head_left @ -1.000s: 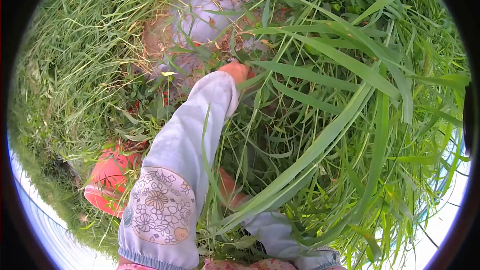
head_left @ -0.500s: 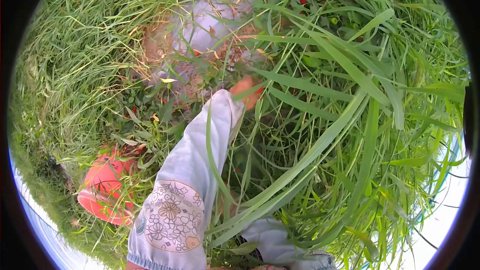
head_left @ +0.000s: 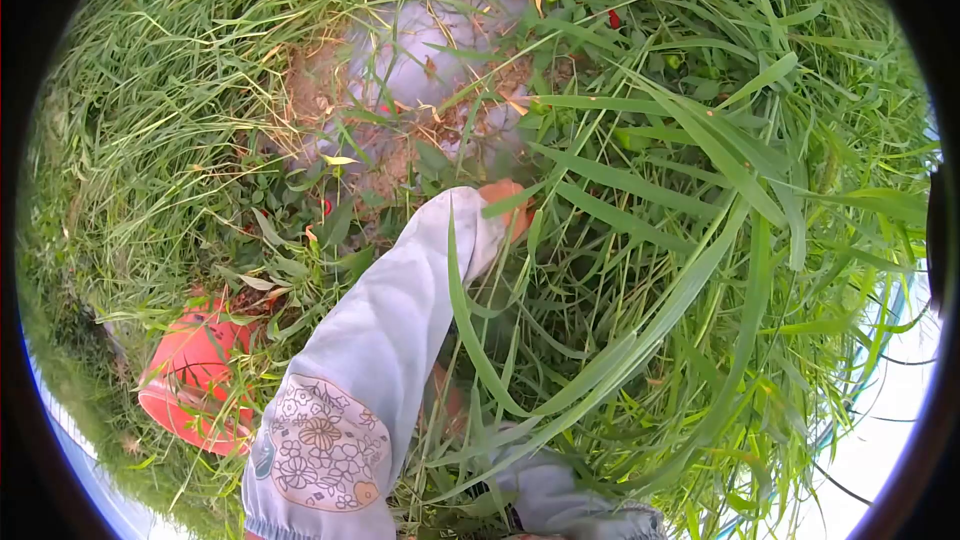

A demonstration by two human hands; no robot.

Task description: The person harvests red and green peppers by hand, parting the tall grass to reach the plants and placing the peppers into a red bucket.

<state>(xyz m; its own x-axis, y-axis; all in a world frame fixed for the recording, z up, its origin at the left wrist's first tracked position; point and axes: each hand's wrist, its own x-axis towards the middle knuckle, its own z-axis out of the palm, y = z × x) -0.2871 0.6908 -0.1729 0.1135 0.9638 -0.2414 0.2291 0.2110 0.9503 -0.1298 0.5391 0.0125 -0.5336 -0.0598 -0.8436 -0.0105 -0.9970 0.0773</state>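
Observation:
My left hand (head_left: 516, 212), at the end of a pale sleeve with a flower-print patch (head_left: 325, 440), reaches into tall grass and leafy plants beside a patch of plastic sheeting. Leaves cover its fingers, so any hold is hidden. Lower down, behind the left sleeve and grass blades, a bit of my right hand (head_left: 450, 405) shows; its fingers cannot be made out. The right sleeve (head_left: 550, 490) lies at the bottom. Small red peppers (head_left: 614, 18) and green peppers (head_left: 672, 61) hang among the leaves at the upper right. Another red fruit (head_left: 326, 206) is left of my left hand.
A red bucket (head_left: 205, 360) leans in the grass at the lower left. Greyish plastic sheeting (head_left: 425, 50) with soil and dry stalks lies ahead. Long grass blades (head_left: 640, 340) arch across the right side. Pale sheeting with thin dark lines (head_left: 880, 420) is at the right edge.
My left hand has shifted slightly down and right, deeper behind the leaves. A reddish spot beside its fingers no longer shows. The view has moved a little.

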